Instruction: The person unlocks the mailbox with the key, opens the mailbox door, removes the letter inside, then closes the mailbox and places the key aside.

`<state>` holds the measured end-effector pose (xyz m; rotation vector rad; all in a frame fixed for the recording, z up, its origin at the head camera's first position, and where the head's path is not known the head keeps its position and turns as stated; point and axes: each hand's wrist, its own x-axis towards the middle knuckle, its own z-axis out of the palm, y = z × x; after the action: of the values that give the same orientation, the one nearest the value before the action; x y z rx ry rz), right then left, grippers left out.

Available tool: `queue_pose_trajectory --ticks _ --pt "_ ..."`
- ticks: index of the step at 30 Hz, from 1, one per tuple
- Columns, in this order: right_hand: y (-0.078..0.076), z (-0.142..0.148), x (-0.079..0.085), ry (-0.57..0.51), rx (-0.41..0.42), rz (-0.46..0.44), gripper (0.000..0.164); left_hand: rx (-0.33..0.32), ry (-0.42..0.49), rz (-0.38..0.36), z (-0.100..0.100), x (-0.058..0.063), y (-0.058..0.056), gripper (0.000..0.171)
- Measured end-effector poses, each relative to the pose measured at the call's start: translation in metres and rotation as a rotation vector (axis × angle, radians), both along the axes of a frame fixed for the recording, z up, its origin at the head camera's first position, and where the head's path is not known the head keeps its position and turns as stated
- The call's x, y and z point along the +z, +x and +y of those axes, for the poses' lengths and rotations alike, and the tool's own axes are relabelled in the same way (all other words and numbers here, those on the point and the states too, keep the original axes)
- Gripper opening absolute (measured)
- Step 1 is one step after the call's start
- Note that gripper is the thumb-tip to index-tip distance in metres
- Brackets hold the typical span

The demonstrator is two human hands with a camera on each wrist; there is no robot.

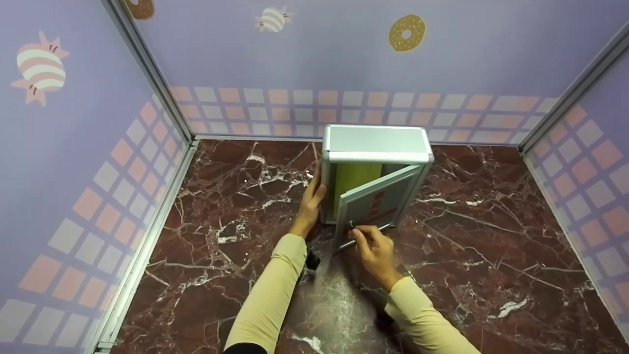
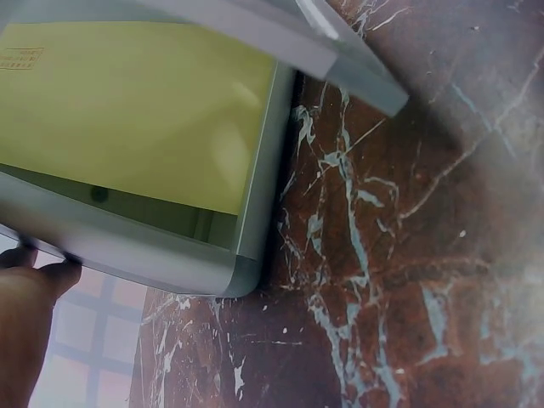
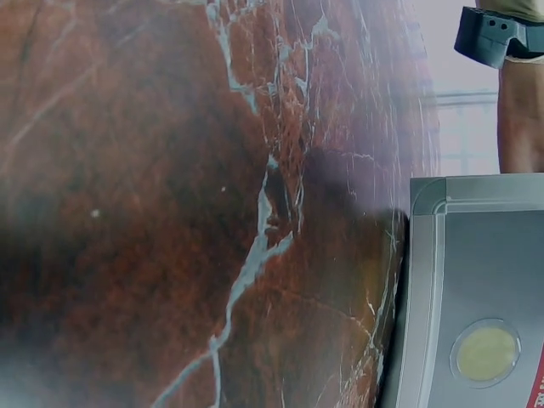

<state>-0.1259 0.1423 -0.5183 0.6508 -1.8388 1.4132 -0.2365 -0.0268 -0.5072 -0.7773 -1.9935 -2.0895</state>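
A silver metal box [image 1: 376,140] stands upright, its front door [image 1: 381,201] swung partway out. Inside it is a yellow envelope [image 2: 144,110] with small red print, partly hidden by the door in the head view. My left hand [image 1: 309,204] rests along the box's left side, with fingertips at its outer edge. With thumb and forefinger, my right hand [image 1: 376,250] pinches a small key [image 1: 351,224] near the lower corner of the door's free edge. Red lettering and a round yellowish window [image 3: 485,353] mark the door. The right hand is out of its own wrist view.
The box stands on a dark red marbled surface [image 1: 236,196]. Purple patterned panels with metal frame strips [image 1: 152,73] enclose the left, back and right sides. A black camera [image 3: 489,38] is strapped to the left wrist.
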Motion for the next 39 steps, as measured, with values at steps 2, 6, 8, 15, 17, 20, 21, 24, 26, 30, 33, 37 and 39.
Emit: queue_pose_trajectory --ticks 2,6,8,15,17,20,21,24,26,30,33,37,39 --pt "-0.001 0.003 -0.006 0.003 0.000 -0.008 0.009 -0.007 0.006 -0.009 0.000 -0.001 0.000 0.056" --pt "0.003 0.005 -0.004 0.020 0.001 -0.031 0.006 -0.008 0.004 -0.009 0.000 -0.003 0.000 0.056" --pt "0.004 0.007 -0.003 0.026 0.005 -0.035 0.004 0.000 -0.003 0.000 0.000 -0.003 0.000 0.057" --pt "0.006 0.008 0.002 0.038 0.021 -0.025 0.004 0.010 0.009 -0.023 -0.001 -0.004 0.000 0.056" --pt "0.007 0.009 0.002 0.043 0.024 -0.014 0.005 0.005 0.009 -0.037 -0.002 -0.004 0.000 0.056" --pt "0.008 0.011 0.002 0.050 0.026 0.005 0.005 0.003 0.008 -0.050 -0.003 -0.005 0.001 0.058" --pt "0.008 0.011 0.002 0.050 0.030 0.007 0.006 0.005 0.006 -0.051 -0.003 -0.005 0.002 0.058" --pt "0.010 0.013 0.002 0.051 0.039 0.000 0.006 0.009 0.009 -0.052 -0.003 -0.004 0.002 0.061" --pt "0.011 0.014 0.002 0.045 0.054 -0.011 0.004 0.009 0.007 -0.047 -0.003 -0.004 0.002 0.061" --pt "0.014 0.016 0.001 0.029 0.072 -0.021 0.004 0.006 0.003 -0.036 -0.003 -0.004 0.002 0.062" --pt "0.015 0.018 0.000 0.023 0.069 -0.023 0.004 -0.003 0.013 -0.041 -0.002 -0.004 0.001 0.065" --pt "0.018 0.021 -0.001 0.009 0.073 -0.027 0.011 -0.010 0.007 -0.036 0.000 -0.003 0.001 0.068" --pt "0.019 0.023 -0.001 0.001 0.080 -0.030 0.020 -0.006 -0.001 -0.027 0.000 -0.002 0.001 0.067"
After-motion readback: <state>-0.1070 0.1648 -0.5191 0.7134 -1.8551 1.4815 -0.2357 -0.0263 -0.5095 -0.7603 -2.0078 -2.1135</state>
